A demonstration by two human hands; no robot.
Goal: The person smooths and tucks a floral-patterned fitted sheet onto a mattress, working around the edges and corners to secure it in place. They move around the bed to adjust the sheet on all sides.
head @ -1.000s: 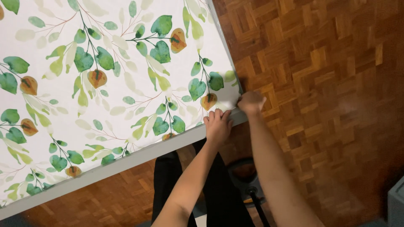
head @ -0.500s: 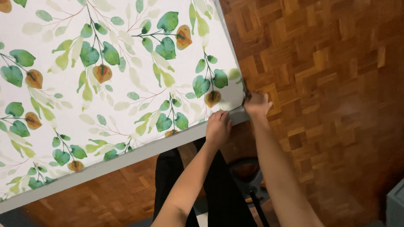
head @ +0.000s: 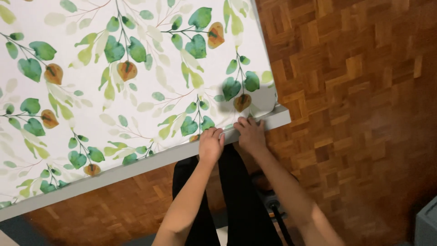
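A white covering printed with green and orange leaves (head: 136,82) lies flat over a grey table (head: 136,169). Both my hands rest on its near edge by the right corner. My left hand (head: 210,145) presses fingertips down on the covering's border, fingers curled. Just to its right, my right hand (head: 249,134) pinches or presses the same edge, close to the corner (head: 268,102), where the covering is slightly lifted and wrinkled. My dark trousers (head: 236,200) show below the table's edge.
A brown parquet floor (head: 355,91) surrounds the table on the right and below. A dark object with a strap (head: 273,205) lies on the floor by my legs. A grey box corner (head: 428,223) shows at the lower right.
My right hand has slid left from the table's corner along the near edge, closer to my left hand. The left hand has stayed at the edge.
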